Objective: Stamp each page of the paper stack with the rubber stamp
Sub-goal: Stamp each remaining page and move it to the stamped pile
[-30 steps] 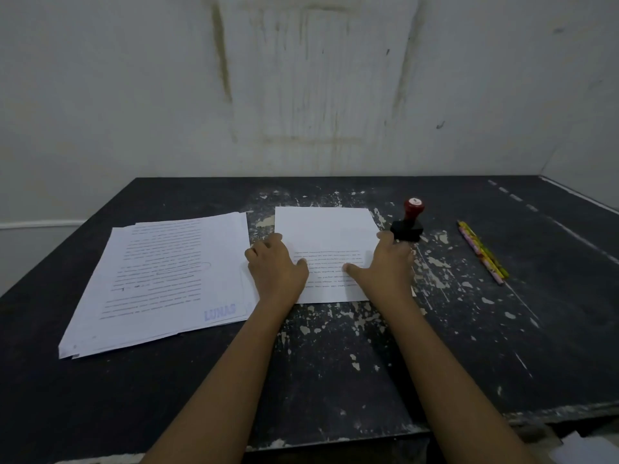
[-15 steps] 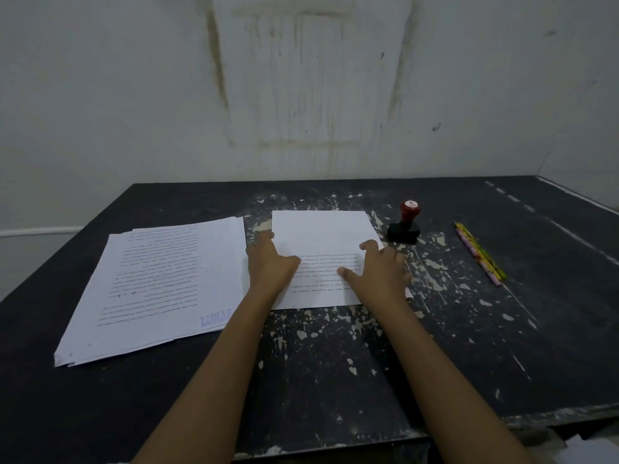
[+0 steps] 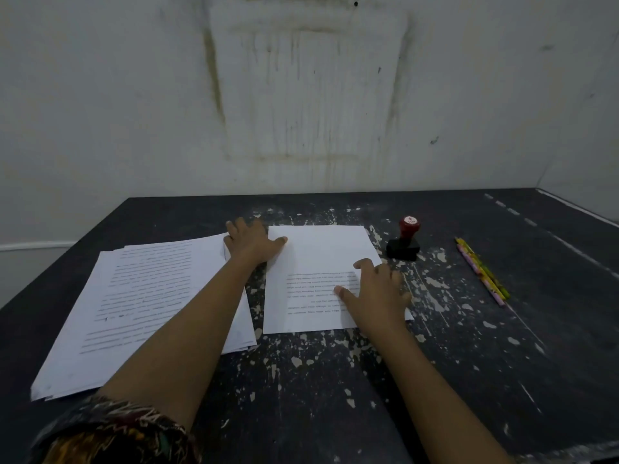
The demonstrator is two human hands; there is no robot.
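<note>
On rubber stamp (image 3: pixel 406 241) knob: "TOP". Left hand (image 3: pixel 254 245), right hand (image 3: pixel 378 296): fingers spread flat, touching sheet (image 3: pixel 318 252).

paper stack (image 3: pixel 150 296) left, single page (image 3: pixel 315 256) centre, rubber stamp (image 3: pixel 404 241) right

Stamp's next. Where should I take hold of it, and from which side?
The best grip on the stamp is its red handle, taken from above with the right hand. It stands upright on its black base with the handle on top, just right of the sheet, and it stands apart from the pencils.
</note>
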